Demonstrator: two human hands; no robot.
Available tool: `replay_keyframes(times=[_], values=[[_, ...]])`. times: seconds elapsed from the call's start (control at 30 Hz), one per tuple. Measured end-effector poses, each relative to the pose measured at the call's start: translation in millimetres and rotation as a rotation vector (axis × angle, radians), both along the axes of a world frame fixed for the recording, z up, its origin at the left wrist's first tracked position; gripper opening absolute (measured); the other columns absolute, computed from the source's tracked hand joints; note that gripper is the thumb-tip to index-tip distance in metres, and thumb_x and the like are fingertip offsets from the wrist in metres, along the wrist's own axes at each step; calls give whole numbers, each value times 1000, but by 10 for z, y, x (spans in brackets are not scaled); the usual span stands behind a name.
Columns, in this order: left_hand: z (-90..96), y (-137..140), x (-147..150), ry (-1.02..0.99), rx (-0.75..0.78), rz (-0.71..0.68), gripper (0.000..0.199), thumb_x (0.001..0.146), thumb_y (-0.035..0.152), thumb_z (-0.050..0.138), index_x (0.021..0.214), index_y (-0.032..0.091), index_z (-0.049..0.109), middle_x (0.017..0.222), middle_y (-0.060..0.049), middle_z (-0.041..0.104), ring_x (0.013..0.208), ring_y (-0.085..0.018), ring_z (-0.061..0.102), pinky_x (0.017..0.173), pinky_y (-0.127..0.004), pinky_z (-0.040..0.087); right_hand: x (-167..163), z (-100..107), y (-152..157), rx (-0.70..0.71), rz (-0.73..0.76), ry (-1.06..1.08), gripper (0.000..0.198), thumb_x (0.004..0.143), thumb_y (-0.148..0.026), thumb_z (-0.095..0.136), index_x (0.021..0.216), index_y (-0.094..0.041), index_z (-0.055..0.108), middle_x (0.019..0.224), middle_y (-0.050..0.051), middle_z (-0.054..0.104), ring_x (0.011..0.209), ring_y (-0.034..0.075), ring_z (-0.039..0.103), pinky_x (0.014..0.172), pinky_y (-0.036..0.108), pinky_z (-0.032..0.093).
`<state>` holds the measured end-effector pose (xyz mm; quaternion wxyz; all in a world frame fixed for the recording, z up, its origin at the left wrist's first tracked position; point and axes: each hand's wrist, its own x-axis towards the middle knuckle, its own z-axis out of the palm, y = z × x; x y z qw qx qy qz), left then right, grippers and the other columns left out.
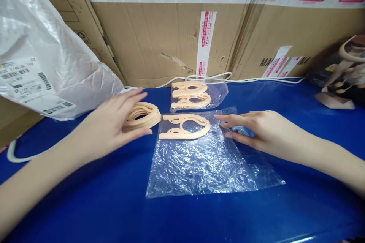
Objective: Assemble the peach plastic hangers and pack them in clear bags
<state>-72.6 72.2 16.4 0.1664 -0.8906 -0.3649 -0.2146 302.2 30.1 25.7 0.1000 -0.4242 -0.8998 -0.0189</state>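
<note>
A stack of beige folding hangers (pixel 148 115) lies on the blue table, its left side hidden by my left hand (pixel 118 121). That hand is open, with fingers and thumb spread to either side of the stack; contact is unclear. Beside the stack, a folded beige hanger (pixel 196 133) rests on a flat clear plastic bag (pixel 196 171). My right hand (pixel 253 127) is open over the bag's right side, fingers stretched toward the hanger but apart from it. Behind these, more folded hangers (pixel 190 102) lie in another clear bag (pixel 218 93).
Large cardboard boxes (pixel 159 34) with printed tape stand along the back of the blue table (pixel 114 201). A white shipping bag (pixel 51 53) with labels leans in at left. A white cable (pixel 256 81) runs along the boxes. A wooden stand (pixel 333 98) with decorations is at right.
</note>
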Motion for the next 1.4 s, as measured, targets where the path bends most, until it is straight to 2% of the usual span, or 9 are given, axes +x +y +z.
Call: replay_keyframes(times=[0.1, 0.23, 0.4, 0.57, 0.63, 0.77, 0.9, 1.1, 1.4], values=[[-83, 166, -225, 63, 38, 153, 83, 90, 71, 34, 142, 7, 45, 134, -13, 56, 113, -29, 61, 100, -38, 49, 4, 8, 3, -9, 5, 12, 44, 96, -34, 50, 139, -25, 54, 93, 5, 75, 79, 22, 72, 69, 35, 56], [-101, 211, -302, 122, -36, 144, 66, 92, 64, 41, 129, 11, 57, 105, -5, 64, 93, -20, 63, 83, -27, 54, -3, 26, -7, -11, 52, 12, 36, 97, -33, 47, 130, -23, 60, 111, 6, 72, 87, 23, 71, 73, 37, 57], [-2, 157, -202, 98, -27, 145, 71, 90, 71, 34, 122, 12, 58, 100, -1, 57, 88, -17, 59, 72, -22, 49, 20, 10, 18, 48, 76, 14, 37, 96, -31, 47, 131, -24, 59, 110, 5, 72, 94, 26, 69, 83, 46, 55], [138, -44, 1, 96, 16, 167, 76, 89, 74, 33, 124, 11, 56, 102, -4, 55, 89, -20, 59, 72, -28, 48, -19, 114, -45, 155, 53, 252, 30, 90, -16, 46, 107, -26, 68, 101, 1, 74, 93, 23, 69, 105, 53, 40], [175, -205, 156, 83, 71, 95, 80, 83, 77, 42, 123, 9, 56, 101, -9, 58, 88, -25, 61, 71, -34, 50, -99, 200, -161, 31, 69, 379, 27, 91, -17, 48, 105, -27, 69, 101, 0, 73, 93, 21, 68, 99, 47, 45], [179, -582, 519, 62, 91, -46, 83, 78, 75, 55, 121, 5, 55, 114, -20, 62, 103, -36, 62, 81, -45, 52, -321, 279, -439, -510, 159, 540, 25, 88, -29, 66, 112, -32, 71, 122, -1, 67, 111, 20, 63, 93, 33, 51], [126, -783, 704, 44, 120, -172, 88, 78, 78, 52, 119, 0, 55, 107, -20, 67, 97, -33, 65, 81, -43, 50, -460, 154, -520, -881, 237, 774, 19, 91, -23, 64, 106, -27, 74, 103, -2, 72, 95, 11, 67, 87, 22, 52], [-21, -743, 693, 32, 71, -182, 83, 83, 70, 55, 129, 1, 49, 115, -18, 64, 104, -31, 61, 91, -40, 45, -456, -19, -417, -916, 37, 888, 22, 91, -26, 65, 110, -34, 72, 112, -5, 71, 100, 11, 65, 81, 19, 51], [-84, -693, 675, 28, 17, -196, 91, 81, 73, 54, 140, 5, 38, 127, -18, 58, 116, -31, 54, 101, -41, 40, -428, -27, -342, -1069, -4, 1083, 16, 85, -25, 71, 100, -26, 76, 98, 0, 75, 92, 11, 69, 81, 19, 53]])
